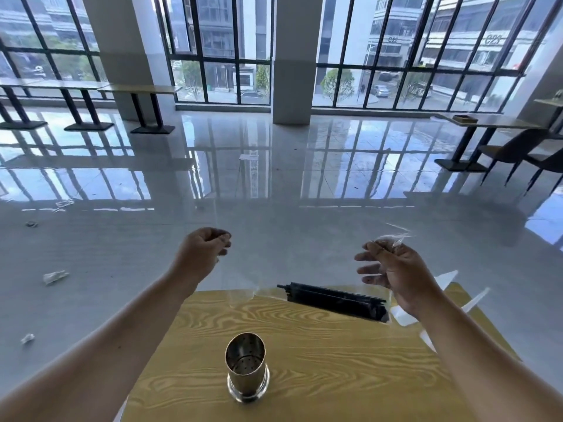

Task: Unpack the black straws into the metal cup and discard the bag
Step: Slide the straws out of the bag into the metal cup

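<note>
One bundle of black straws (332, 301), single straws too tightly packed to count, lying sideways and slightly tilted at the far edge of the table (335, 367), inside the low sag of one clear bag (391, 239); cannot tell whether the bundle rests on the wood or hangs in the film. Bag stretched between two raised hands. Left hand (202, 249): wrist bent, fingers curled together, thumb against fingertips, pinching the bag's thin edge. Right hand (396, 269): palm turned inward, thumb and forefinger pinching a crumpled bag corner, other three fingers loosely apart. Both forearms bare, reaching forward over the table. One metal cup (247, 371), upright, holes in its wall, on the near part of the table, well apart from the straws. Four pale scraps (54, 277) scattered on the glossy floor (274, 208) to the left
</note>
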Motion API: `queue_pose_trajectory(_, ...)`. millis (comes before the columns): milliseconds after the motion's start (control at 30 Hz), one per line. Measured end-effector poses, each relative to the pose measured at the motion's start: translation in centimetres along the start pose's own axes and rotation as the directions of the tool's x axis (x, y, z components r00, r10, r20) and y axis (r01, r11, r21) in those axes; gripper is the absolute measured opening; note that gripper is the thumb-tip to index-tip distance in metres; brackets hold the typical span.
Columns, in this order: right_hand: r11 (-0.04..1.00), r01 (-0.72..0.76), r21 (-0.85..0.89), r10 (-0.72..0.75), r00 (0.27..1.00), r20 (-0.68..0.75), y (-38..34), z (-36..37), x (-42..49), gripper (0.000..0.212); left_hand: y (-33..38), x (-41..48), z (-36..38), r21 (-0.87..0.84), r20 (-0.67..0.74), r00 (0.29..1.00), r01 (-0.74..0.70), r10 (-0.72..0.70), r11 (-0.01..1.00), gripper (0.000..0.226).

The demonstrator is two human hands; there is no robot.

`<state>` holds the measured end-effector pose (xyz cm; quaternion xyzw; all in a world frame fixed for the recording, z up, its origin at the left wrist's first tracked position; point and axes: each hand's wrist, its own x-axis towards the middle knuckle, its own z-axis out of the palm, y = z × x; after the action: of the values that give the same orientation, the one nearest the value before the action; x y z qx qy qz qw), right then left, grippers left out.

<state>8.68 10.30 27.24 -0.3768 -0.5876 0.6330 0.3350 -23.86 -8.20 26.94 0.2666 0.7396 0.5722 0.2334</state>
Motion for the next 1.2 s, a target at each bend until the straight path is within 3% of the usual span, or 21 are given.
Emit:
queue_pose_trajectory(100, 1.000, -0.020, 0.012, 0.020, 1.000, 0.001, 0.9, -0.3, 0.0, 0.017, -1.0, -0.2, 1.3, -0.039, 0.028, 0.999, 0.022, -0.021, 0.999, 0.009)
queue_pose_trajectory(267, 0.999, 0.010, 0.044, -0.011, 1.000, 0.007, -0.4, -0.6, 0.3, 0.017, -0.4, 0.4, 1.1, -0.029, -0.127, 0.989, -0.082, 0.078, 0.996, 0.012)
queue_pose_trajectory(433, 0.992, 0.044, 0.118, -0.050, 0.998, 0.048, -2.7, -0.4, 0.4, 0.022, 2.0, 0.9, -0.2, 0.154, -0.277, 0.915, -0.258, 0.292, 0.954, 0.027)
queue_pose_trajectory(567, 0.986, 0.062, 0.157, -0.076, 0.994, 0.084, -4.2, 0.5, 0.4, 0.021, 2.6, 0.9, -0.4, 0.215, -0.400, 0.860, -0.247, 0.316, 0.945, 0.041)
queue_pose_trajectory(700, 0.985, 0.087, 0.151, -0.104, 0.989, 0.108, -5.1, 1.2, 0.4, 0.015, 2.3, 0.5, 0.2, 0.105, -0.312, 0.905, -0.271, 0.290, 0.957, 0.044)
queue_pose_trajectory(833, 0.987, 0.096, 0.126, -0.110, 0.988, 0.109, -5.6, 1.3, 0.4, 0.017, 3.3, -0.2, 0.3, -0.306, -0.025, 0.985, -0.170, 0.171, 0.937, 0.049)
queue_pose_trajectory(967, 0.996, 0.082, 0.040, -0.085, 0.994, 0.071, -4.9, 1.3, 0.7, 0.015, 3.9, -0.8, 0.5, -0.116, 0.280, 0.955, -0.061, 0.092, 0.991, 0.011)
queue_pose_trajectory(1033, 0.998, 0.058, -0.003, -0.058, 0.998, 0.030, -3.8, 1.2, 1.0, 0.015, 4.5, -1.2, 0.0, -0.189, 0.426, 0.898, -0.030, 0.109, 0.982, 0.005)
queue_pose_trajectory(1100, 0.999, 0.026, 0.019, -0.026, 1.000, -0.008, -2.8, 0.7, 1.0, 0.016, 5.2, -1.4, -0.5, -0.297, 0.443, 0.886, -0.001, 0.139, 0.955, 0.013)
queue_pose_trajectory(1200, 1.000, 0.014, 0.026, -0.013, 1.000, -0.021, -1.7, 0.3, 1.0, 0.016, 4.8, -1.5, -0.7, -0.206, 0.395, 0.909, -0.055, 0.134, 0.977, 0.018)
